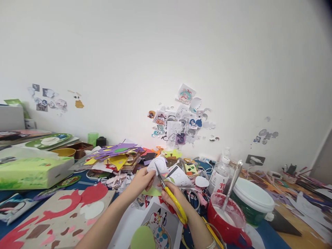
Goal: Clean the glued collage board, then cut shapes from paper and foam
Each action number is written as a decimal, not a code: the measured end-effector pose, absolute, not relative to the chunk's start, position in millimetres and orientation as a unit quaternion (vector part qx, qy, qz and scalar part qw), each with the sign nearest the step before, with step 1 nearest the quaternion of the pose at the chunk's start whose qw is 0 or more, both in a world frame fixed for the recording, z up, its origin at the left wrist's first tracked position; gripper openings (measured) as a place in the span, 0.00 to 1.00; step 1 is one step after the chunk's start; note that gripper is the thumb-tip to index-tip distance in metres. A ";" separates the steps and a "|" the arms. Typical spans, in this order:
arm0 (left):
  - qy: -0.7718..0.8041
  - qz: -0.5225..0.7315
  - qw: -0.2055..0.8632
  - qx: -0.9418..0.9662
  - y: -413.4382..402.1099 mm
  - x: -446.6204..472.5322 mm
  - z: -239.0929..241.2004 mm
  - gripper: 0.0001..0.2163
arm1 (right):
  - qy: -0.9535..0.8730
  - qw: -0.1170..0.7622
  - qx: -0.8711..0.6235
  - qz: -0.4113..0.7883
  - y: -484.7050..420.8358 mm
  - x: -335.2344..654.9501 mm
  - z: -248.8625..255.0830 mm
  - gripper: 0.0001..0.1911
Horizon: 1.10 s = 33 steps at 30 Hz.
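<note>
My left hand (144, 180) pinches a small white piece of paper (160, 164) with drawn lines on it. In my right hand (171, 197) is a pair of scissors (174, 200) with yellow handles, its blades pointing up and left against that paper. Whether the blades are parted is hard to make out. Below my hands lies a printed sheet (166, 224) with a cartoon picture, and a green paper oval (143, 238) covers part of it. Just beyond the scissors rests another white paper with drawn lines (178, 176).
At right stand a red mug (225, 211) with a spoon, a white-lidded tub (254, 195) and a plastic bottle (219, 174). Left are a tissue pack (33, 171) and a board (64, 221) with red cutouts. Paper scraps (118, 154) pile up before the wall.
</note>
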<state>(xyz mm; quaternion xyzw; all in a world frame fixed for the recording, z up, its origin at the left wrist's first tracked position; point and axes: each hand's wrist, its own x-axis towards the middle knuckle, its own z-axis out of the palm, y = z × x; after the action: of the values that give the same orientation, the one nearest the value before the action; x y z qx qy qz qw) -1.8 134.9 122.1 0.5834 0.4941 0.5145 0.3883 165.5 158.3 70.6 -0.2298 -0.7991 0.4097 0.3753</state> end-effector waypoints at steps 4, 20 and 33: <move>0.487 0.508 0.387 0.596 131.5 -0.5 124.5 0.14 | -0.781 0.386 -0.228 0.435 159.0 164.6 69.3 0.25; 0.486 0.540 0.299 0.619 139.4 -2.5 114.7 0.13 | -0.752 0.384 -0.223 0.487 156.7 160.5 67.0 0.27; 0.493 0.554 0.285 0.607 132.2 -0.6 121.0 0.12 | -0.753 0.392 -0.240 0.471 151.3 160.8 71.7 0.27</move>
<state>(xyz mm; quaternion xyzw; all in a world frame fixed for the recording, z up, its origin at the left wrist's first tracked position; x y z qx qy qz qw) -0.6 132.2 121.0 0.6067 0.4932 0.5545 0.2849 160.8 151.3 71.7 -0.2404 -0.7528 0.4713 0.3917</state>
